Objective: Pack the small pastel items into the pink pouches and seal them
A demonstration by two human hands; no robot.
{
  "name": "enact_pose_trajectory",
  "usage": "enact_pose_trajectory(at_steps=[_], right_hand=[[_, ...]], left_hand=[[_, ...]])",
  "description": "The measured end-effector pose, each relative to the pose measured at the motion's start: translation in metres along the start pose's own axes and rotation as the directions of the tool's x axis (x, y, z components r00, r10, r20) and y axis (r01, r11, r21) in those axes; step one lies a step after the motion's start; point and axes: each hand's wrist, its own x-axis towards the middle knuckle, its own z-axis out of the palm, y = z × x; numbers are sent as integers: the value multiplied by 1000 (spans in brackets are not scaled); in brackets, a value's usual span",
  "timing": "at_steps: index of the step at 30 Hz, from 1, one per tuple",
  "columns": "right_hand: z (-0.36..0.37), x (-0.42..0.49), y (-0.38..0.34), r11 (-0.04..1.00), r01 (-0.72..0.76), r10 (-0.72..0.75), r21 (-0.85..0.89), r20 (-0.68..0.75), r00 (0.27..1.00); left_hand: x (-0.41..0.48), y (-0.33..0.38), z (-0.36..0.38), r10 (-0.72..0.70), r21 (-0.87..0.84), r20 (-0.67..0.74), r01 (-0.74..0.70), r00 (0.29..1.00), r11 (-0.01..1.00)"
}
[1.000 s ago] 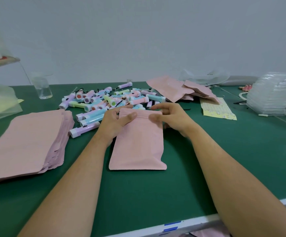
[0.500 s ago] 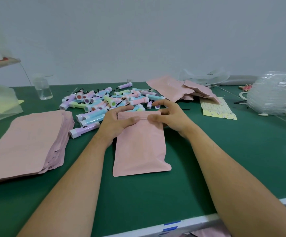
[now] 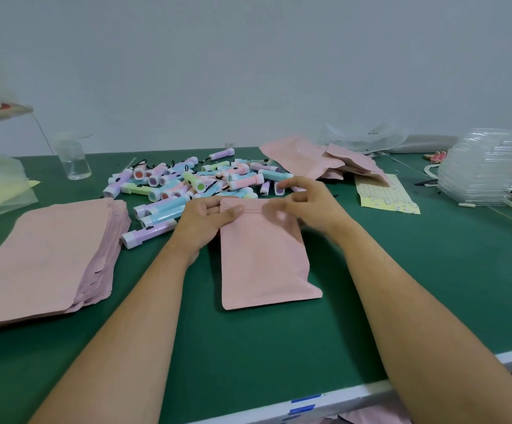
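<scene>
Table: wide green-topped work table with a white front rim.
Wall: plain pale grey painted wall behind the table's far edge.
Shelf: thin board shelf above the table's left end.
Light: soft, even.

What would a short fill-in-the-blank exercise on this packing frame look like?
1. The pink pouch under the hands lies on a ____ table.
2. The left hand pinches the pouch's corner; the blurred hand is the person's ____ one.
3. The patterned sheet beyond the blurred hand is ____.
4. The stack of flat pouches lies on the person's ____ side.

Missing words: green; right; yellow; left.
</scene>
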Motion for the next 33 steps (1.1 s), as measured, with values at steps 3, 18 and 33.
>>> enact_pose_trajectory(at_steps=[3, 18, 33], right_hand=[[-29, 7, 5, 985, -65, 12, -162, -306, 952], [-121, 2, 64, 515, -618, 119, -593, -665, 737], [-121, 12, 70, 459, -664, 120, -590, -700, 704]], left_hand=[[1, -1, 1, 16, 23, -9, -16, 1000, 1000], [3, -2, 2, 12, 88, 7, -13, 1000, 996], [-1, -1, 3, 13, 93, 35, -16, 999, 996]])
